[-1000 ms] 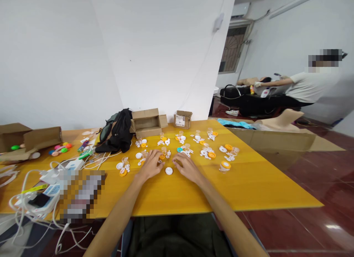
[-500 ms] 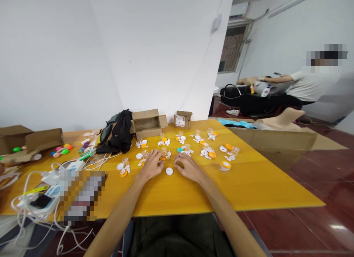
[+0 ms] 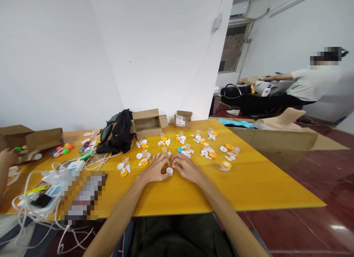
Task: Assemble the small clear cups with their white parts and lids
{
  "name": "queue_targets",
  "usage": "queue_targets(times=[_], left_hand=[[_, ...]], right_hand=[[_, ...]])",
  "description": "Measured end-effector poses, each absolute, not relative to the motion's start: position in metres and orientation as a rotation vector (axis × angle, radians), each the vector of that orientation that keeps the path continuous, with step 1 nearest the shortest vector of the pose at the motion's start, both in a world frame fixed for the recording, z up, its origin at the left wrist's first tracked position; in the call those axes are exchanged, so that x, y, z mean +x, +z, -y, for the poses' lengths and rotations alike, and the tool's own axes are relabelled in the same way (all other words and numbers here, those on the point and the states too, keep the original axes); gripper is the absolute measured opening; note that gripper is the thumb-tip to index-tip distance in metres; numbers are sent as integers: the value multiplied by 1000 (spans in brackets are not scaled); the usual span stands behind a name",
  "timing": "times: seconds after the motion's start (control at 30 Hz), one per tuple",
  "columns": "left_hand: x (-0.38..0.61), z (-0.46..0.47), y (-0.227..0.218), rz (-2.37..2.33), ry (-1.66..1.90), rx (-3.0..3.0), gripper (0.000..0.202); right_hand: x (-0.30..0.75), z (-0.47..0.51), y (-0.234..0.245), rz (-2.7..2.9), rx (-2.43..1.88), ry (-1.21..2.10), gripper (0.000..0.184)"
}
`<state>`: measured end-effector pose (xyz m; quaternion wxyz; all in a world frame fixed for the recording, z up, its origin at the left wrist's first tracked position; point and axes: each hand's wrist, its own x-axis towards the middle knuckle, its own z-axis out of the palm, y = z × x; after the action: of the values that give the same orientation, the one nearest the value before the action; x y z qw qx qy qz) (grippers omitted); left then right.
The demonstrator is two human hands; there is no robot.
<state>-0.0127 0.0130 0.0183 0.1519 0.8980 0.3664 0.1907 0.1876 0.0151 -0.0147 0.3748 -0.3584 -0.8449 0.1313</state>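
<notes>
Between my hands lies a small white round plastic disc (image 3: 169, 170), close to the table top. My left hand (image 3: 154, 170) curls around its left side, thumb below and fingers above, gripping its edge. From the other side my right hand (image 3: 187, 169) comes in with curled fingers, the tips close to the disc. Whether something small sits in those right fingertips is hidden. Just beyond my hands stands a clear cup (image 3: 164, 150) beside small white pieces with red marks. An orange ring (image 3: 145, 163) rests left of my left hand.
Several clusters of clear cups, white discs and orange rings spread over the yellow table (image 3: 249, 190). An orange-lidded jar (image 3: 225, 166) stands right. Cardboard boxes (image 3: 146, 126) and a black bag (image 3: 121, 131) sit behind; cables and a power strip (image 3: 52, 196) lie left. Another person's arm (image 3: 4, 168) reaches in.
Both my hands have closed in around the white disc, and my left thumb now reaches its edge. The orange ring by my left fingers has gone from sight. Another person's arm has appeared far left.
</notes>
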Motion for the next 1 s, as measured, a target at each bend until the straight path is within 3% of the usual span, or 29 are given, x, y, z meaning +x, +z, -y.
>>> queue_targets(times=[1.0], left_hand=[[-10, -17, 14, -1041, 590, 2620, 9]], right_hand=[[176, -12, -15, 2107, -914, 471, 17]])
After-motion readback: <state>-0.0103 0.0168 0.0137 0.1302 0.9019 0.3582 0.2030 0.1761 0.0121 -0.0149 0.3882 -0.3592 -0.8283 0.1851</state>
